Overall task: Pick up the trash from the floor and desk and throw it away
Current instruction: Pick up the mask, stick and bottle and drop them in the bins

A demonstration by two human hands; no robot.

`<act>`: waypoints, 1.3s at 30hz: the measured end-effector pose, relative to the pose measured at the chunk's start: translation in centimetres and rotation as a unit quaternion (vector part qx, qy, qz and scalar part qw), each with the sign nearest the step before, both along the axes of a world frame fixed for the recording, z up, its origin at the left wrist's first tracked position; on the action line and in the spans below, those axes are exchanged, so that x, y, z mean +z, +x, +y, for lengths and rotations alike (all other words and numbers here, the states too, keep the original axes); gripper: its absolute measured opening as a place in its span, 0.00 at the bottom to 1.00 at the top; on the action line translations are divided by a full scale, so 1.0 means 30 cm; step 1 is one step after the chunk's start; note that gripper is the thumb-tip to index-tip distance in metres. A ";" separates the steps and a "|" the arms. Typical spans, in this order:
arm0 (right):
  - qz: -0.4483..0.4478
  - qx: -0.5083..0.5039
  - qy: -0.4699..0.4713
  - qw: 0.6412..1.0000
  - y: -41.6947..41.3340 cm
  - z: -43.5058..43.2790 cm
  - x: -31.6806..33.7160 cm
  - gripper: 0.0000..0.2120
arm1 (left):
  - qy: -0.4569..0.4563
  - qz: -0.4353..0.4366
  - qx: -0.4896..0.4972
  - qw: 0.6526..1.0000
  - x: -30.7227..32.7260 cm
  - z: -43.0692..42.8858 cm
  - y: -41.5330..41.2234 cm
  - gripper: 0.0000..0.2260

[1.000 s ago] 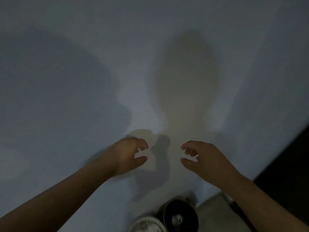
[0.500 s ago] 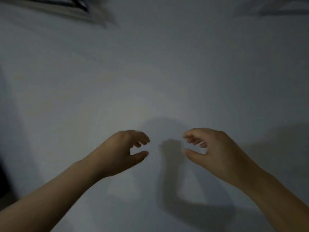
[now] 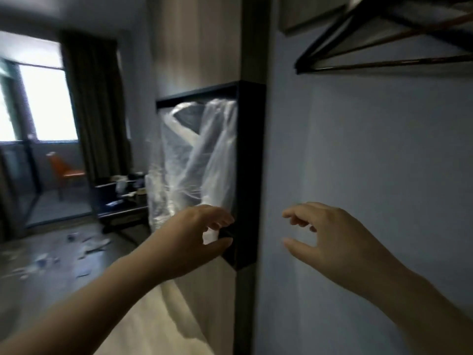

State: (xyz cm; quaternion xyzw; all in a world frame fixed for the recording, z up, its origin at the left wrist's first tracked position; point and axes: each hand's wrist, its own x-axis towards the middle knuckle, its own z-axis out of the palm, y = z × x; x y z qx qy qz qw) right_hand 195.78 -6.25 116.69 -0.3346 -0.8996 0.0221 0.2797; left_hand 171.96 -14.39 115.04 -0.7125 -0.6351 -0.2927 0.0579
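Head camera looks along a dim room, with both bare forearms reaching forward. The left hand (image 3: 194, 237) is raised in front of the lower end of a thin clear plastic bag (image 3: 202, 155), which hangs inside a black rectangular frame (image 3: 249, 149) at the corner of the wall. Its fingers are loosely curled with the thumb apart below them, a medium gap, and it grips nothing; whether the fingertips touch the plastic I cannot tell. The right hand (image 3: 332, 239) is held up in front of the plain grey-blue wall (image 3: 371, 162), well apart from the left one. It has the same shape, bent fingers above and thumb below, and it holds nothing.

The scattered white and pale scraps of trash (image 3: 94, 245) lie on the dark floor (image 3: 46, 298) at the left, spread from the front edge of a low dark surface (image 3: 122, 212) toward the camera. More small pale things (image 3: 120, 185) lie on top of this surface, but they are too blurred to name. Behind it stands an orange chair (image 3: 66, 170) beside a long dark curtain (image 3: 94, 103) and a bright window (image 3: 46, 103). At the top right a black metal rack (image 3: 384, 55) is fixed on the wall.
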 end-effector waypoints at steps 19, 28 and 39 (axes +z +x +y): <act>-0.074 0.319 -0.013 0.945 -1.417 -0.252 -0.124 0.19 | -0.008 -0.050 0.356 0.933 -0.149 -0.730 -1.084 0.14; -0.072 0.336 -0.025 0.939 -1.810 0.084 -0.207 0.21 | -0.041 -0.041 0.387 0.920 -0.220 -0.435 -1.448 0.13; -0.115 0.356 -0.045 0.926 -2.297 0.421 -0.261 0.21 | -0.078 -0.069 0.411 0.906 -0.273 -0.156 -1.888 0.12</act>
